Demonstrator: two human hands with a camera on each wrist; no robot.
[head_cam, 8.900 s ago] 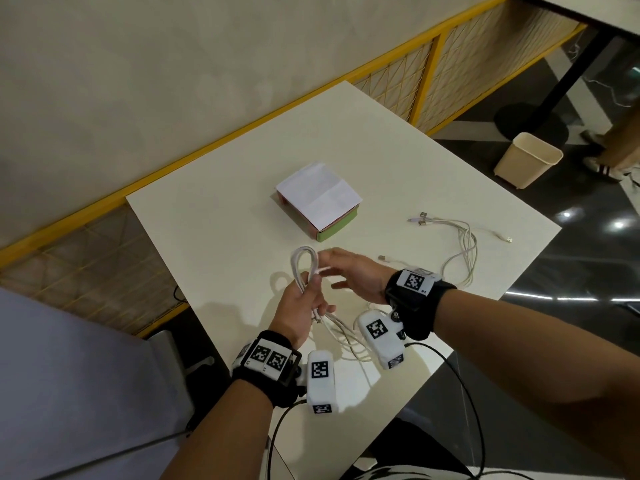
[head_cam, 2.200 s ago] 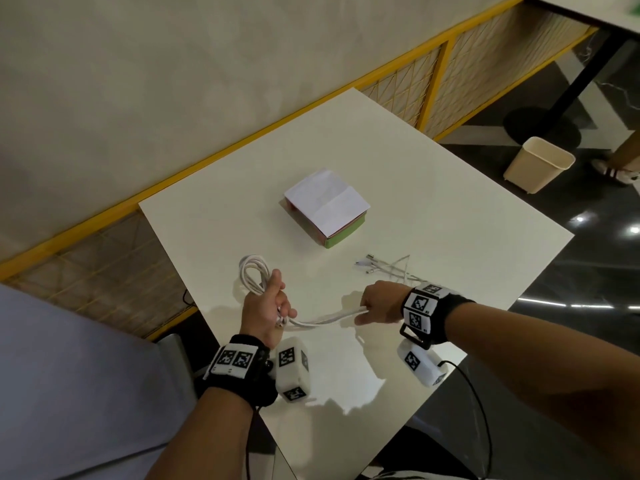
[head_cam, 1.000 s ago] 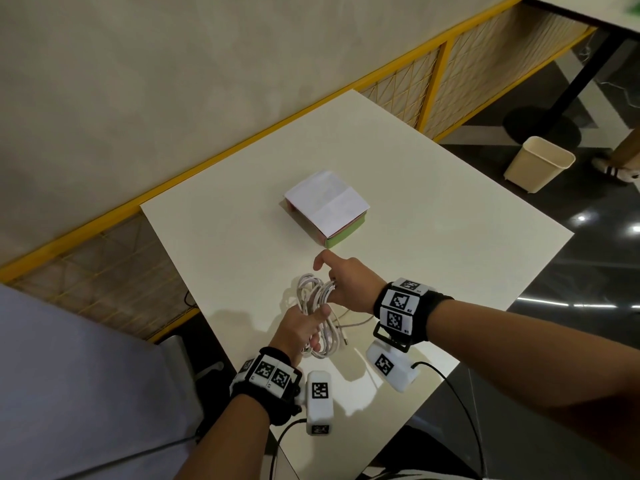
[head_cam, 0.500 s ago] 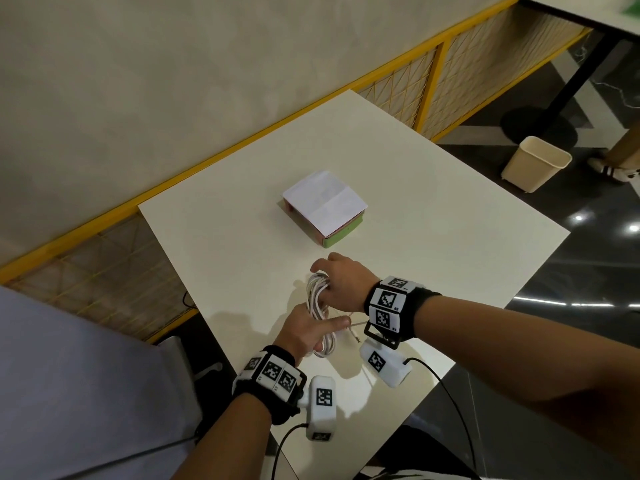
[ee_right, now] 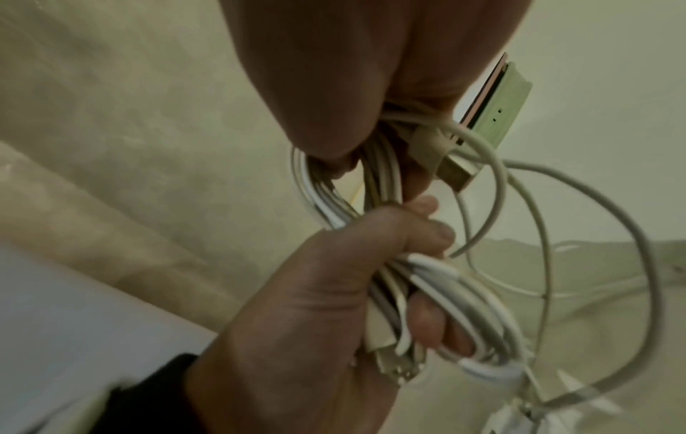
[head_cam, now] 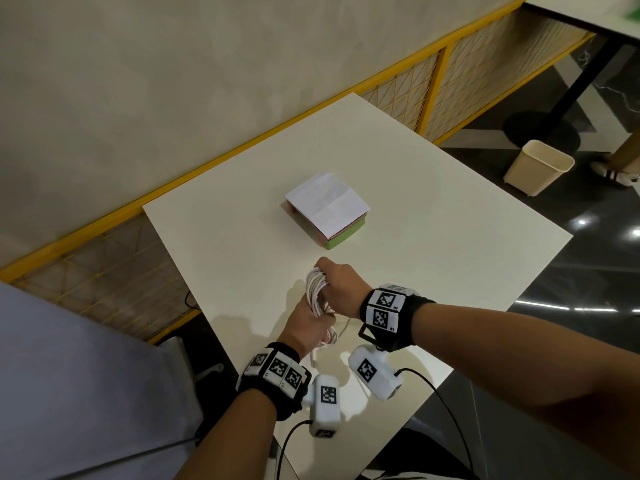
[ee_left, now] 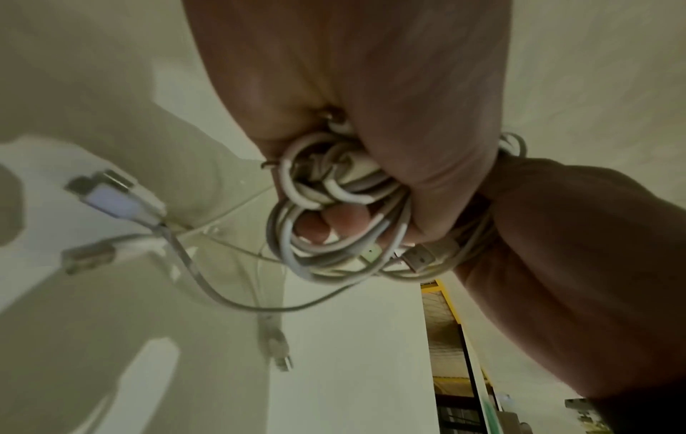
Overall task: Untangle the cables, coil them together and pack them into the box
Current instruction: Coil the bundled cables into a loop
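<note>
A coil of white cables (head_cam: 314, 292) stands upright over the near part of the white table (head_cam: 433, 237), held by both hands. My left hand (head_cam: 304, 318) grips the coil's lower part, its fingers curled round the strands (ee_left: 334, 205). The upper loop is gripped by my right hand (head_cam: 337, 280), seen close in the right wrist view (ee_right: 371, 88). Loose ends with USB plugs (ee_left: 111, 199) dangle below the bundle. One plug (ee_right: 456, 170) sticks out by the right fingers. The box (head_cam: 327, 209), green and pink with a white flap closed on top, sits beyond the hands.
A yellow mesh railing (head_cam: 242, 147) and a beige wall run along the table's far side. On the dark floor to the right stands a beige bin (head_cam: 538, 166), with someone's shoe (head_cam: 616, 173) beside it. Black sensor leads hang off the near table edge.
The cable length stretched between my hands has been wound onto the coil, and the hands have come together. Since half a second ago my right hand has closed round the top loop.
</note>
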